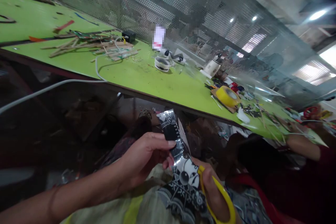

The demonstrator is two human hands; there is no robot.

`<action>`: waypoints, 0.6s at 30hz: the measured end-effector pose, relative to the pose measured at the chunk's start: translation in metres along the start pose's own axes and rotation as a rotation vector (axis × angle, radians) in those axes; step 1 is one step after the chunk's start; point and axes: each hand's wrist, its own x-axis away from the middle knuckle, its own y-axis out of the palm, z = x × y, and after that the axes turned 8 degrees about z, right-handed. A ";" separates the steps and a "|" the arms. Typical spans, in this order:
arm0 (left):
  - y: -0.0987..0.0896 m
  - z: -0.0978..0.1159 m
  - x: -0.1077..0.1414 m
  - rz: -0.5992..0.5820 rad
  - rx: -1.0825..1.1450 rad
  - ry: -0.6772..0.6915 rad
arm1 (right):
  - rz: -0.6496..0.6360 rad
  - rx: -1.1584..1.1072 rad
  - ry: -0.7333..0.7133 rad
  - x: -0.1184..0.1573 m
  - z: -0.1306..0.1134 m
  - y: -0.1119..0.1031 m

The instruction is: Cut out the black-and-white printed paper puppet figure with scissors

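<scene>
Between thumb and fingers, my left hand (147, 154) pinches a shiny black-and-white printed cutout (181, 178) above my lap. Its upper part is a narrow strip, and its lower part widens into a patterned shape with a scalloped edge. My right hand (214, 192) grips yellow-handled scissors (223, 196), with fingers through the handle loops. The scissor blade runs up along the right edge of the strip; the other blade is hidden, so I cannot tell how far they are parted. Part of my right hand lies behind the cutout.
A green table (147, 80) crosses ahead, backed by a perforated metal screen. On it lie thin wooden sticks (76, 47), a white tape roll (162, 63), a yellow tape roll (227, 96) and mixed scraps. A white cable (52, 86) hangs off its edge. Another person's arm (303, 146) reaches in at right.
</scene>
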 end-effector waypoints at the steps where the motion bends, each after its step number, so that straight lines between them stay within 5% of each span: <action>1: 0.000 0.000 0.000 -0.007 0.013 -0.007 | -0.014 -0.025 0.021 0.001 -0.002 -0.001; 8: -0.003 -0.002 0.000 0.000 0.027 -0.011 | -0.121 -0.256 0.096 -0.002 -0.033 -0.001; 18: 0.001 0.006 0.002 0.007 -0.083 0.105 | -0.116 -0.198 0.096 -0.001 -0.066 -0.003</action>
